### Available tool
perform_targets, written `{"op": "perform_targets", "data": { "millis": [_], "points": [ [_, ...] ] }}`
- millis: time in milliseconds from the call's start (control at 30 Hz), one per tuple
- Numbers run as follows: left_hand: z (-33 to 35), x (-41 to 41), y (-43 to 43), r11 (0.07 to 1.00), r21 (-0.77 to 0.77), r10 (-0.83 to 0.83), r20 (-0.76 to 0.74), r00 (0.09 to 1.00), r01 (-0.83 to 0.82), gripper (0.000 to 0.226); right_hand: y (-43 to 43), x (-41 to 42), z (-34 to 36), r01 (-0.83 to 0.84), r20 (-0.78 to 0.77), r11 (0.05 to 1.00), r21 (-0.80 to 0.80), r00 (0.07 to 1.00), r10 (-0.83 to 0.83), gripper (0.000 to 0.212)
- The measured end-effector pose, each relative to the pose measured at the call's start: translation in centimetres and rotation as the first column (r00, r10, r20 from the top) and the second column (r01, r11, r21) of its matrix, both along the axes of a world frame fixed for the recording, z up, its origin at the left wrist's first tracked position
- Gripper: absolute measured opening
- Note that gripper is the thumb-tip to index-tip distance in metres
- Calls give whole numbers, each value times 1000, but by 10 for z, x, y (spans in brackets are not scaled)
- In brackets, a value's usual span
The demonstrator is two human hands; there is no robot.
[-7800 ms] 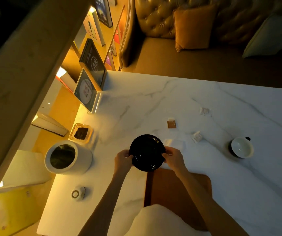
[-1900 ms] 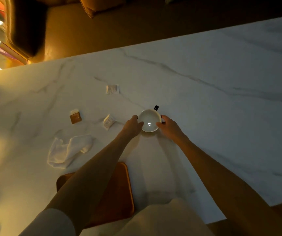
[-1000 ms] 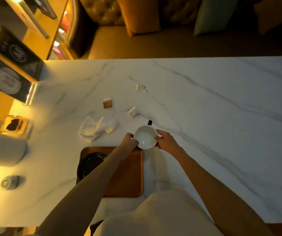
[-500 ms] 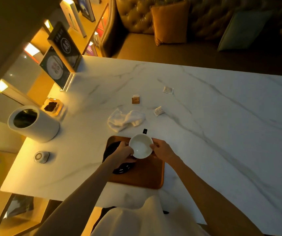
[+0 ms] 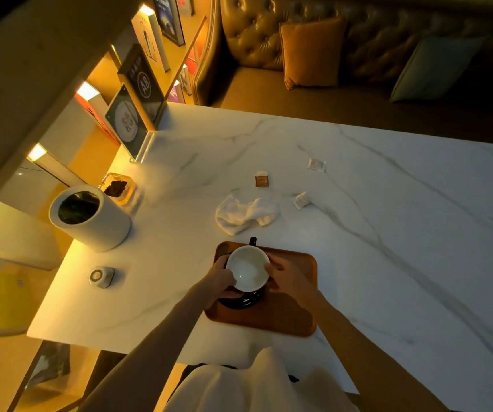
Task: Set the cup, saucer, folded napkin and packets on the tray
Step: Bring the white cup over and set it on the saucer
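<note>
While my left hand (image 5: pixel 224 279) and right hand (image 5: pixel 284 276) gripped the cup (image 5: pixel 247 268) over the saucer (image 5: pixel 240 301) on the tray (image 5: pixel 287 316), the sign (image 5: pixel 144 81) far left of it read "A8".

Dim warm amber light from lit shelf strips (image 5: pixel 86 90) at left, sofa (image 5: pixel 358 55) in shadow, wide-angle bending at edges — soft, grainy

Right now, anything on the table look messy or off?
The napkin lies crumpled on the table beyond the tray, not folded. Three packets lie scattered past it. No spill or damage visible.
</note>
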State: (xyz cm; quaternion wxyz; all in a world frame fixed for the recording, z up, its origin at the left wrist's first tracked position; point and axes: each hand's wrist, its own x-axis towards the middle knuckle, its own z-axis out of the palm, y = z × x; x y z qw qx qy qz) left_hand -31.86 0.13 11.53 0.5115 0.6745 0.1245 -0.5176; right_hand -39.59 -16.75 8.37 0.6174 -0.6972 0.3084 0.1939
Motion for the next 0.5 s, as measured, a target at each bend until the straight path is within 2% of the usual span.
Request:
{"op": "perform_targets", "data": {
  "millis": [100,233,333,500],
  "points": [
    [-5,1,12,1000,8,-13,5,1000,13,65,17,-3,2,88,-47,985,151,995,-82,44],
    [-18,0,29,998,46,-38,-2,999,38,63,36,-9,-5,158,-101,956,247,985,-137,49],
    [-30,0,38,995,62,-76,-5,997,76,64,46,-11,-16,183,-150,956,230,977,-151,50],
    [-48,2,45,991,74,-108,-6,994,109,67,60,-9,-34,230,-147,964,135,967,-210,49]
  ]
}}
